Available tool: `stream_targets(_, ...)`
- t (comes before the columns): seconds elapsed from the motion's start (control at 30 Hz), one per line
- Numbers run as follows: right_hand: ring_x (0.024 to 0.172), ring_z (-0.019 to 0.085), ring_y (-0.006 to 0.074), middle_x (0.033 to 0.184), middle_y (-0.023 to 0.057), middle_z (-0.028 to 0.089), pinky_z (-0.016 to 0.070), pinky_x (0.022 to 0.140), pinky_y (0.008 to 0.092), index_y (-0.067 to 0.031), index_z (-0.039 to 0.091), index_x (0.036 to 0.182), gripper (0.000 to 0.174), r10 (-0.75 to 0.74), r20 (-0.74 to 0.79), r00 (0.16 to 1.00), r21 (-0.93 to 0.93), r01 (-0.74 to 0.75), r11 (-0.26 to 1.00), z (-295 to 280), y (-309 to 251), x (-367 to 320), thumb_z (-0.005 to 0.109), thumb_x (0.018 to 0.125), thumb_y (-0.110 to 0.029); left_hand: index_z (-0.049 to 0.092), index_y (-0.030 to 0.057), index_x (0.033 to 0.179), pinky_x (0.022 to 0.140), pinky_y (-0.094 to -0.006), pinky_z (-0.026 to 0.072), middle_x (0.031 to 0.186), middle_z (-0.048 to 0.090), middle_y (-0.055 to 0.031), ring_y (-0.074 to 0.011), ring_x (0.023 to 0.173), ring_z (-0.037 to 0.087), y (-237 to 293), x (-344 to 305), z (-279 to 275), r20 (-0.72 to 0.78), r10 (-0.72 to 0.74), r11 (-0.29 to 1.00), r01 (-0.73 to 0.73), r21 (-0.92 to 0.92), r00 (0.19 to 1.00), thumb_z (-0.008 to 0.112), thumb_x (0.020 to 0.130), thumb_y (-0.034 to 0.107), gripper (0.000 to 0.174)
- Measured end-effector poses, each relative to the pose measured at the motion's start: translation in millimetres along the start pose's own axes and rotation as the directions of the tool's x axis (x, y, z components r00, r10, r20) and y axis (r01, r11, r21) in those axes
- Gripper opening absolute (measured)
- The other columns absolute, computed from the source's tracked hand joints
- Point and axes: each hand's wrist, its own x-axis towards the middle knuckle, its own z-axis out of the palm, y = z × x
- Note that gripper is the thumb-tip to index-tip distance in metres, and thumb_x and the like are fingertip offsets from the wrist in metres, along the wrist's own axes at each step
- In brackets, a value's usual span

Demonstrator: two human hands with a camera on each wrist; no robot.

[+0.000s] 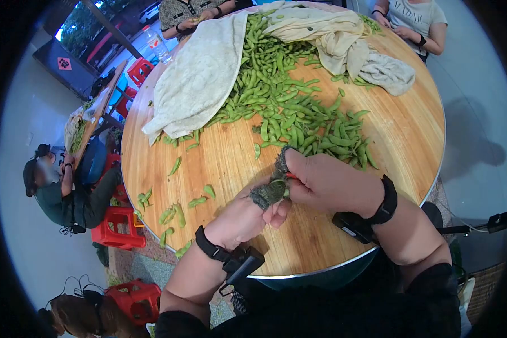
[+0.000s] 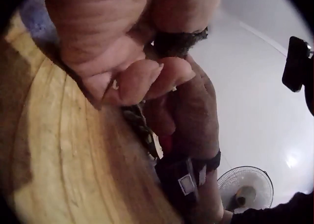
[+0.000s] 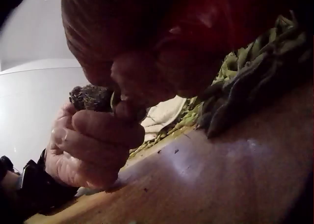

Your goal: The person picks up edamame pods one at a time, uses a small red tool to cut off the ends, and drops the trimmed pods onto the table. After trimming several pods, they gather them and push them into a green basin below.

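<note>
Here, near the near edge of the round wooden table (image 1: 388,141), both hands meet over one green pod (image 1: 281,190). The left hand (image 1: 239,217) pinches it with curled fingers, a dark knitted finger cover (image 1: 263,196) on one of them. The right hand (image 1: 327,180) grips the same pod from the other side, also with curled fingers. Just beyond them a heap of pods (image 1: 287,107) runs toward the far edge, partly under a pale cloth (image 1: 200,73). Loose pods (image 1: 172,217) lie by the left edge.
</note>
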Motion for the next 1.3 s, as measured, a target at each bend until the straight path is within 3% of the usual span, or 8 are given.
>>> stream_targets(0.23,0.063,0.058,0.0405,0.064,0.0216,0.055,0.0441,0.052,0.0451,0.0010,0.037,0.091,0.023,-0.008,-0.072,0.997,0.075,0.014,0.997,1.0,-2.0,-1.0,0.053,0.083,-0.013,0.050,0.0034,0.116,0.056,-0.0221,0.0410,0.087,0.056,-0.0050,-0.0143,0.071,0.054,4.2,-1.9,6.1,-0.079,-0.002,0.997,-0.004,-0.074,0.997,0.048,0.095,0.017,0.026)
stream_targets(0.33,0.065,0.058,0.0401,0.066,0.0212,0.055,0.0442,0.053,0.0439,0.0013,0.037,0.091,0.024,0.045,-0.066,0.997,0.187,-0.032,0.982,-1.7,0.4,0.3,0.054,0.083,-0.013,0.051,0.0031,0.112,0.054,-0.0208,0.0396,0.082,0.057,-0.0062,-0.0143,0.065,0.053,4.7,-0.3,5.4,-0.052,0.045,0.998,-0.047,-0.040,0.998,0.047,0.095,0.015,0.022)
stream_targets(0.4,0.065,0.058,0.0401,0.067,0.0209,0.056,0.0443,0.053,0.0432,0.0014,0.037,0.091,0.025,-0.037,-0.200,0.979,0.247,0.087,0.965,-2.2,4.4,2.6,0.055,0.083,-0.014,0.052,0.0032,0.106,0.052,-0.0202,0.0363,0.073,0.056,-0.0060,-0.0126,0.057,0.048,10.1,1.0,12.2,-0.171,0.123,0.988,-0.137,-0.076,0.978,0.045,0.095,0.011,0.015)
stream_targets(0.63,0.069,0.057,0.0410,0.071,0.0220,0.055,0.0451,0.056,0.0433,0.0010,0.039,0.089,0.022,0.045,-0.097,0.994,0.022,-0.043,0.999,-1.2,-3.0,0.1,0.055,0.083,-0.013,0.052,0.0036,0.101,0.049,-0.0209,0.0316,0.067,0.052,-0.0042,-0.0101,0.052,0.040,13.5,-0.8,14.3,-0.141,0.096,0.980,-0.118,-0.159,0.985,0.044,0.095,0.009,0.011)
stream_targets(0.7,0.071,0.058,0.0411,0.073,0.0231,0.055,0.0450,0.058,0.0438,0.0009,0.040,0.089,0.021,-0.052,-0.176,0.983,0.030,0.058,0.998,2.6,1.3,0.9,0.055,0.083,-0.013,0.053,0.0041,0.099,0.050,-0.0204,0.0308,0.070,0.052,-0.0019,-0.0082,0.054,0.041,11.5,-1.3,13.8,-0.090,0.157,0.978,-0.168,-0.126,0.983,0.049,0.095,0.011,0.009)
stream_targets(1.13,0.071,0.056,0.0422,0.073,0.0234,0.054,0.0433,0.060,0.0461,0.0015,0.039,0.088,0.021,0.019,-0.185,0.982,0.059,-0.008,0.998,-1.7,0.7,1.1,0.052,0.086,-0.015,0.051,0.0064,0.100,0.054,-0.0181,0.0359,0.074,0.054,-0.0013,-0.0079,0.063,0.048,4.2,-3.9,15.8,-0.055,0.178,0.959,-0.160,0.234,0.983,0.054,0.091,0.008,0.010)
stream_targets(1.2,0.071,0.056,0.0421,0.073,0.0234,0.054,0.0434,0.060,0.0458,0.0015,0.039,0.088,0.022,0.024,-0.154,0.988,0.053,-0.016,0.998,-3.3,-1.4,0.5,0.052,0.087,-0.016,0.051,0.0077,0.101,0.056,-0.0182,0.0365,0.074,0.054,-0.0011,-0.0076,0.065,0.049,-2.2,-1.1,18.1,-0.039,0.357,0.861,-0.313,0.401,0.933,0.055,0.089,0.005,0.013)
stream_targets(1.3,0.070,0.056,0.0418,0.072,0.0229,0.053,0.0436,0.059,0.0453,0.0017,0.039,0.089,0.024,0.007,-0.130,0.991,0.106,0.007,0.994,0.4,4.9,2.0,0.053,0.086,-0.017,0.052,0.0076,0.104,0.058,-0.0192,0.0380,0.077,0.055,-0.0017,-0.0084,0.067,0.050,-3.3,-1.4,4.4,-0.014,0.332,0.869,-0.300,0.395,0.943,0.055,0.089,0.007,0.015)
